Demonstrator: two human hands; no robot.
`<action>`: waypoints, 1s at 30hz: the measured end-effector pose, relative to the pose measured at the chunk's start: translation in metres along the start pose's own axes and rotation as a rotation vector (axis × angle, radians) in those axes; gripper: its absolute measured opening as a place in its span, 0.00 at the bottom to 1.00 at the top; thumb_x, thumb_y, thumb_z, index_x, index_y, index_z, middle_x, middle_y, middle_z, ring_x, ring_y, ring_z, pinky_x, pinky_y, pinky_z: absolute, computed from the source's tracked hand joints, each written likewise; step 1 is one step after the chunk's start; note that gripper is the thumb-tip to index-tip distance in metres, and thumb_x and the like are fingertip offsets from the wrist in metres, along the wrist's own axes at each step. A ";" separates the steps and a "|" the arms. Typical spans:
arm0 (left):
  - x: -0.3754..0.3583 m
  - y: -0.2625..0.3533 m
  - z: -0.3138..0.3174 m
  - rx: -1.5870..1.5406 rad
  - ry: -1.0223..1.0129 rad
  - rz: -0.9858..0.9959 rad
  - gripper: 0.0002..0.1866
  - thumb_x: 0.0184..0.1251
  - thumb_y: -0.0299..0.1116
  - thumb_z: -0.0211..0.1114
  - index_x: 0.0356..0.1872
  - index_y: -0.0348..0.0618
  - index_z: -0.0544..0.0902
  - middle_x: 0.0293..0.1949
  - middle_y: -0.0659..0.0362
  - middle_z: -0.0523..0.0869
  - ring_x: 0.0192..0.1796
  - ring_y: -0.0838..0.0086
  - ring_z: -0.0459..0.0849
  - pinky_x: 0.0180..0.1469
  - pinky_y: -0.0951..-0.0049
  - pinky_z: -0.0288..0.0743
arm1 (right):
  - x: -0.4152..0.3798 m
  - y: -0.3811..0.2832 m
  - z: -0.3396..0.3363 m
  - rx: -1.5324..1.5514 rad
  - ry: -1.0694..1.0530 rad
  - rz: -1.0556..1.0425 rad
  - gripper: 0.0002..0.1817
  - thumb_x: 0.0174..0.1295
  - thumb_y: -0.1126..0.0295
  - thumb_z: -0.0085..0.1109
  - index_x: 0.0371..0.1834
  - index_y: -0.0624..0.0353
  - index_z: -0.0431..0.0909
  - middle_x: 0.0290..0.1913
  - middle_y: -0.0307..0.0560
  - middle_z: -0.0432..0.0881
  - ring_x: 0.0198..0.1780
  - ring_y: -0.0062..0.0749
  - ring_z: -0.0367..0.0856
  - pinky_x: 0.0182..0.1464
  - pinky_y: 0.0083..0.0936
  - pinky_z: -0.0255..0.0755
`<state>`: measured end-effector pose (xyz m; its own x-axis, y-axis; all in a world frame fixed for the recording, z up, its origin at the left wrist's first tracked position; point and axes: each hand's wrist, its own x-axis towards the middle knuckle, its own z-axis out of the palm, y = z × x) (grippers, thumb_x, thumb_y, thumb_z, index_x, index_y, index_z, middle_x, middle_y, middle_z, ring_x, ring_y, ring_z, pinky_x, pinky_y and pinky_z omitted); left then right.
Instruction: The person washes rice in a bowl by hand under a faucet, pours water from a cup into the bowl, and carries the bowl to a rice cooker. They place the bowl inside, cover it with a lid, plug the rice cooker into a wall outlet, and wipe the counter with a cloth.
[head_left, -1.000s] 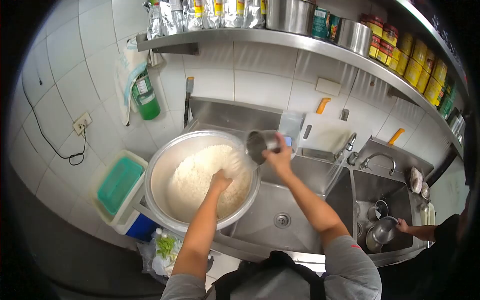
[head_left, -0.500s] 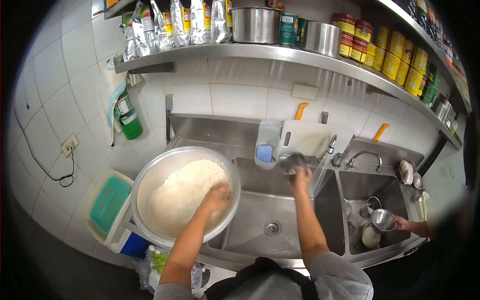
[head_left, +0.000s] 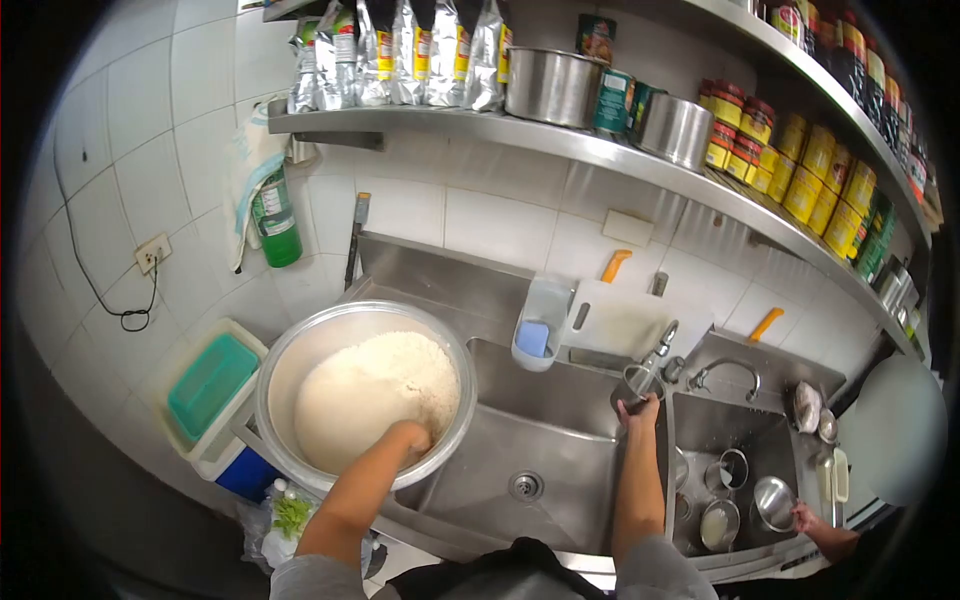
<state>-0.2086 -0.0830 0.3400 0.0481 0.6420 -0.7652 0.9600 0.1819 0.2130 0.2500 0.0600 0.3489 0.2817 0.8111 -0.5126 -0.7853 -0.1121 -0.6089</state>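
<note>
My left hand (head_left: 408, 440) is down in a large metal bowl (head_left: 268, 385), pressed against the near right side of a pale, floury mass (head_left: 365, 390). Its fingers are hidden there. My right hand (head_left: 640, 408) grips a small metal cup (head_left: 632, 392), holding it under the left faucet (head_left: 666, 338) over the large sink (head_left: 570, 490). Water seems to run from the spout into the cup.
Another person's hand (head_left: 806, 518) holds a metal bowl (head_left: 774, 503) in the right sink, among several vessels. A cutting board (head_left: 620, 320) and a caddy with a blue sponge (head_left: 532, 338) stand behind the sink. A shelf (head_left: 560, 145) with cans and pots hangs above.
My right hand has brought the cup from beside the sponge caddy rightward to the faucet. My left hand has moved lower and nearer in the bowl. The whole view has tilted.
</note>
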 end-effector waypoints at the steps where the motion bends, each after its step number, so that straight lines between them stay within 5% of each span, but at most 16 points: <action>1: 0.024 -0.014 0.008 -0.011 0.016 0.003 0.21 0.47 0.31 0.58 0.47 0.41 0.75 0.48 0.50 0.76 0.49 0.61 0.73 0.50 0.68 0.65 | -0.004 -0.002 0.002 -0.007 -0.006 -0.011 0.19 0.42 0.59 0.51 0.36 0.55 0.66 0.41 0.50 0.65 0.39 0.48 0.67 0.40 0.41 0.70; 3: 0.095 -0.049 0.035 -0.173 -0.026 0.130 0.19 0.48 0.30 0.56 0.45 0.42 0.77 0.47 0.49 0.76 0.50 0.61 0.74 0.48 0.66 0.68 | 0.033 0.000 -0.014 0.000 -0.041 0.097 0.19 0.42 0.58 0.50 0.38 0.53 0.65 0.42 0.49 0.64 0.43 0.48 0.65 0.42 0.41 0.70; 6: -0.055 0.014 -0.014 0.130 0.309 0.021 0.18 0.45 0.31 0.59 0.42 0.40 0.78 0.44 0.50 0.78 0.47 0.60 0.77 0.47 0.66 0.70 | 0.035 -0.001 -0.013 0.018 -0.058 0.104 0.20 0.41 0.60 0.50 0.40 0.54 0.64 0.41 0.52 0.64 0.41 0.48 0.65 0.43 0.41 0.69; 7: -0.050 0.015 -0.017 0.138 0.312 0.031 0.18 0.45 0.31 0.59 0.42 0.40 0.78 0.44 0.50 0.78 0.47 0.60 0.77 0.47 0.66 0.70 | 0.032 0.000 -0.011 0.034 -0.004 0.107 0.21 0.41 0.61 0.49 0.40 0.55 0.64 0.41 0.53 0.64 0.40 0.48 0.65 0.43 0.42 0.69; 9: -0.036 0.011 -0.023 -0.006 0.638 -0.122 0.17 0.45 0.33 0.60 0.40 0.45 0.80 0.41 0.49 0.79 0.46 0.59 0.76 0.43 0.63 0.71 | 0.024 -0.002 -0.008 0.036 0.007 0.097 0.22 0.41 0.62 0.48 0.41 0.57 0.64 0.41 0.53 0.63 0.39 0.48 0.66 0.43 0.42 0.68; 10: -0.032 0.012 -0.022 -0.004 0.638 -0.118 0.17 0.45 0.33 0.60 0.40 0.45 0.80 0.41 0.49 0.79 0.46 0.59 0.76 0.43 0.63 0.71 | 0.025 -0.001 -0.008 0.028 -0.023 0.118 0.22 0.41 0.62 0.48 0.41 0.59 0.63 0.41 0.53 0.63 0.38 0.49 0.66 0.43 0.42 0.69; 12: -0.028 0.011 -0.015 -0.083 1.163 0.141 0.15 0.43 0.35 0.63 0.36 0.44 0.80 0.38 0.49 0.80 0.43 0.61 0.78 0.43 0.66 0.71 | 0.043 0.003 -0.012 0.036 -0.057 0.184 0.24 0.40 0.63 0.48 0.43 0.61 0.62 0.44 0.54 0.62 0.42 0.51 0.65 0.48 0.44 0.65; 13: -0.031 0.012 -0.014 -0.089 1.163 0.132 0.15 0.43 0.35 0.63 0.36 0.44 0.80 0.38 0.49 0.80 0.43 0.61 0.78 0.43 0.66 0.71 | 0.045 0.003 -0.014 0.027 -0.059 0.190 0.24 0.40 0.63 0.48 0.43 0.61 0.62 0.44 0.54 0.62 0.42 0.51 0.65 0.48 0.44 0.65; 15: -0.036 0.014 -0.014 0.025 0.503 0.134 0.13 0.44 0.32 0.60 0.35 0.41 0.80 0.39 0.50 0.80 0.44 0.65 0.78 0.45 0.67 0.71 | 0.050 0.005 -0.015 0.047 -0.060 0.160 0.26 0.41 0.63 0.47 0.46 0.61 0.61 0.50 0.56 0.60 0.50 0.52 0.61 0.54 0.45 0.60; 18: 0.002 -0.009 0.000 -0.013 0.426 0.198 0.11 0.47 0.37 0.61 0.33 0.47 0.81 0.36 0.51 0.81 0.41 0.63 0.79 0.42 0.68 0.71 | 0.058 0.002 -0.019 0.052 -0.059 0.237 0.30 0.40 0.63 0.46 0.51 0.61 0.58 0.57 0.57 0.55 0.55 0.52 0.56 0.57 0.44 0.56; 24: -0.060 0.015 -0.032 -0.226 0.895 0.064 0.09 0.47 0.36 0.59 0.28 0.43 0.81 0.33 0.53 0.81 0.37 0.61 0.80 0.41 0.63 0.72 | 0.036 0.000 -0.012 0.016 -0.061 0.187 0.31 0.41 0.62 0.46 0.52 0.62 0.57 0.54 0.56 0.54 0.50 0.52 0.60 0.54 0.43 0.60; 30: -0.032 0.001 -0.030 -0.227 1.049 -0.023 0.12 0.51 0.38 0.56 0.31 0.41 0.80 0.34 0.48 0.81 0.39 0.59 0.79 0.42 0.61 0.71 | 0.019 0.001 -0.003 -0.023 -0.060 0.136 0.26 0.42 0.61 0.46 0.47 0.60 0.62 0.48 0.56 0.60 0.48 0.52 0.60 0.53 0.45 0.61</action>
<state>-0.2176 -0.0807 0.3832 -0.3342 0.9360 0.1107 0.8785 0.2668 0.3962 0.2559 0.0737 0.3369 0.1396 0.8201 -0.5550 -0.8012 -0.2358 -0.5499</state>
